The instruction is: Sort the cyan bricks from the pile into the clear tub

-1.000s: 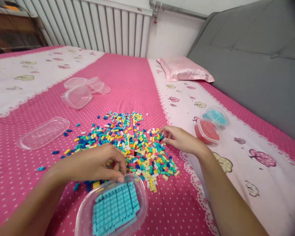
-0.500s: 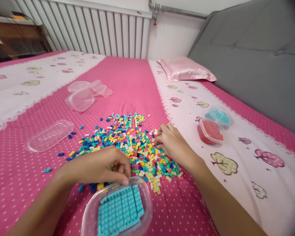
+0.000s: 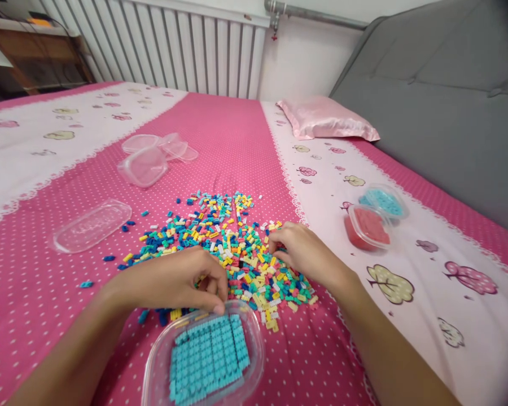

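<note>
Brick pile (image 3: 224,248) blocks centre; bare bedspread (image 3: 232,141) beyond, open passage.

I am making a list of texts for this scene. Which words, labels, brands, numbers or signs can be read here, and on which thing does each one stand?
No readable text in this view.
Long clear plastic lid: faint raised marks, too blurred to read.
Clear plastic tub of light blue bricks, red-filled clear tub, pink dotted bedsheet: no writing, only printed dots and trees.
</note>
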{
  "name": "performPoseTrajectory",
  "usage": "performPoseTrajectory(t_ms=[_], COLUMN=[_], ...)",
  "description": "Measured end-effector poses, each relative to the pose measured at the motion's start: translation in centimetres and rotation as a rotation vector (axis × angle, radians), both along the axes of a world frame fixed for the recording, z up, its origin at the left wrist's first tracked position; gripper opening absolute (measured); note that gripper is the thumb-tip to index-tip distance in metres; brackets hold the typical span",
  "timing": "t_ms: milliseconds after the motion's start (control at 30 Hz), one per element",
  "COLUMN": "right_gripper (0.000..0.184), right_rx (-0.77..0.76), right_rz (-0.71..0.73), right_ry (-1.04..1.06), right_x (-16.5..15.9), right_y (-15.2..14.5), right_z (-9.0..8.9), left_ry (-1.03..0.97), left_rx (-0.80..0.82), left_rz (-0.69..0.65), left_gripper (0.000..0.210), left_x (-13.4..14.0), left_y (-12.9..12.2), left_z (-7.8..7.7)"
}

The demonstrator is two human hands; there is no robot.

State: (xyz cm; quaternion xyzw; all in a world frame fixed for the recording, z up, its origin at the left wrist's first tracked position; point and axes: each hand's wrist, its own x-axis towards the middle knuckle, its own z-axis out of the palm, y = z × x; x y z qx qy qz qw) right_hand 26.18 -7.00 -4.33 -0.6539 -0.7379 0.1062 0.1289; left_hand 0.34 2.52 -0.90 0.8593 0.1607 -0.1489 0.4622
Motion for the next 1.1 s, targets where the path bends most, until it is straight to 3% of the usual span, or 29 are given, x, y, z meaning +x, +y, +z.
performPoseTrajectory(t_ms=[467, 833, 1100], right_gripper=[0.020, 0.024, 0.014], right_rx=[-0.011, 0.000, -0.001], right_rz=[0.019, 0.064, 0.073], right_ry=[0.061, 0.054, 0.090], right_x=[-0.6, 1.1, 1.7], right_y=[0.1, -0.4, -0.7], right_z=[-0.2, 0.2, -0.6], left_ry=[0.002, -0.106, -0.083], left_rx=[-0.002, -0.006, -0.203], left_rz=[0.016, -0.050, -0.024], left_gripper=[0.040, 0.033, 0.017], left_x=[0.1, 0.1, -0.7], left_y=[0.0, -0.1, -0.1], left_z=[0.0, -0.5, 0.0])
